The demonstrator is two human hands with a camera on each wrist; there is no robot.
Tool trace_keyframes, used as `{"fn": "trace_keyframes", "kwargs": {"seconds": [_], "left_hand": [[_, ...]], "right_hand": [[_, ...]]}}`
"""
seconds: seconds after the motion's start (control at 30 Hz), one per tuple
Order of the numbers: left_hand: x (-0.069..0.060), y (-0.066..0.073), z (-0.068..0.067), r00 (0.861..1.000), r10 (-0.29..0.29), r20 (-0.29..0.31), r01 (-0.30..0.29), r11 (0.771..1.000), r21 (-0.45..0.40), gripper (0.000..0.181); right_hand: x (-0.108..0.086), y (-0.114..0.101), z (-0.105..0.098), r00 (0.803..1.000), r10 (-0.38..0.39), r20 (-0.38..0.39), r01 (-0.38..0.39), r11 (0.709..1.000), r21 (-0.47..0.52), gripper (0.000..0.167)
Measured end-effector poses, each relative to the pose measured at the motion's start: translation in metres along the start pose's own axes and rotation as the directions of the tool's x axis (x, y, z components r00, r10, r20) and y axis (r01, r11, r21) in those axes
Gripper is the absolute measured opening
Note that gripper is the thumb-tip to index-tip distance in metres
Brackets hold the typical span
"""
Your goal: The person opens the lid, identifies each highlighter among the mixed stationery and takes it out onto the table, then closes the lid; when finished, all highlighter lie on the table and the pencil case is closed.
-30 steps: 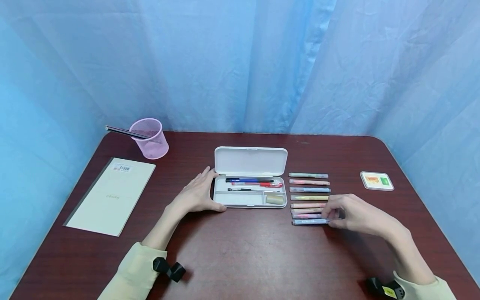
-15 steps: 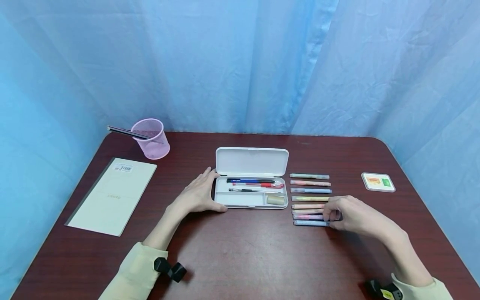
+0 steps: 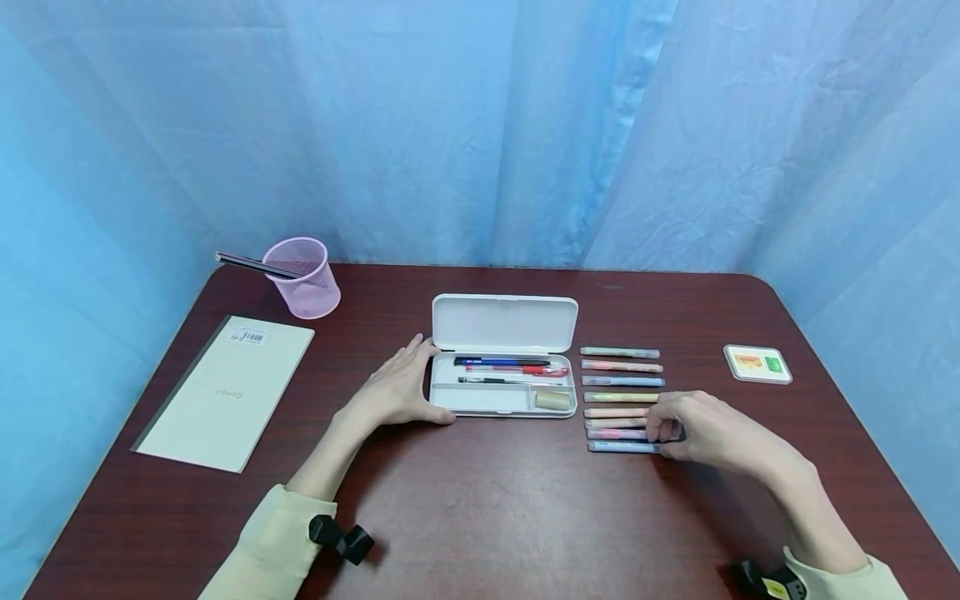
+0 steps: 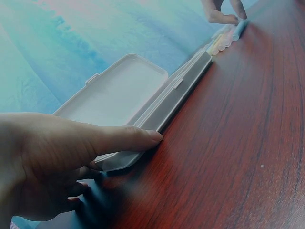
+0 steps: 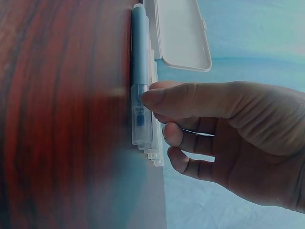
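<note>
My left hand holds the left end of an open white pencil case, its thumb along the front side and its fingers at the back corner. Inside the case lie a blue pen, red pens, a black-tipped pen and a beige eraser-like block. Right of it, several pastel highlighters lie in a row. My right hand pinches the capped end of the nearest, a blue highlighter, between thumb and forefinger. Its other fingers are loosely bent beside the row, partly covering the neighbouring ends.
A pink mesh cup with dark pencils leaning out stands back left. In front of it lies a cream notebook. A small white case with orange and green patches is at the right. Blue curtains hang behind the table.
</note>
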State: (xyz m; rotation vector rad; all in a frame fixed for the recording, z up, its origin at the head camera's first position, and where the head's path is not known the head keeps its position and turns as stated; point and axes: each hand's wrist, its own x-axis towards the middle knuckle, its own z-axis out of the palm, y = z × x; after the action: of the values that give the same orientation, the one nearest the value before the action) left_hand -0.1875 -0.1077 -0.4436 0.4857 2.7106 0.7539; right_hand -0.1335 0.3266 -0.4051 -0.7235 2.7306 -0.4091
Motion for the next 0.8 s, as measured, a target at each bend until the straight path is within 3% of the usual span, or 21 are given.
{"fn": "trace_keyframes", "kwargs": {"seconds": [0.27, 0.47, 0.7, 0.8], "left_hand": [[0.000, 0.002, 0.000, 1.000, 0.005, 0.000, -0.005, 1.000, 0.005, 0.103], [0.001, 0.002, 0.000, 1.000, 0.000, 0.002, 0.000, 1.000, -0.001, 0.102], [0.000, 0.002, -0.002, 1.000, -0.003, 0.011, 0.003, 1.000, -0.002, 0.104], [-0.001, 0.001, -0.001, 1.000, -0.008, 0.008, 0.008, 1.000, -0.005, 0.104]], "right_hand": [[-0.004, 0.002, -0.004, 0.999, -0.027, -0.030, 0.028, 0.999, 0.026, 0.028], [-0.002, 0.005, -0.004, 0.991, -0.053, -0.127, 0.060, 0.997, 0.054, 0.020], [0.026, 0.011, -0.005, 0.944, 0.021, -0.329, 0.048, 0.979, 0.199, 0.012], [0.042, 0.010, -0.006, 0.926, 0.068, -0.371, 0.029, 0.968, 0.250, 0.027]]}}
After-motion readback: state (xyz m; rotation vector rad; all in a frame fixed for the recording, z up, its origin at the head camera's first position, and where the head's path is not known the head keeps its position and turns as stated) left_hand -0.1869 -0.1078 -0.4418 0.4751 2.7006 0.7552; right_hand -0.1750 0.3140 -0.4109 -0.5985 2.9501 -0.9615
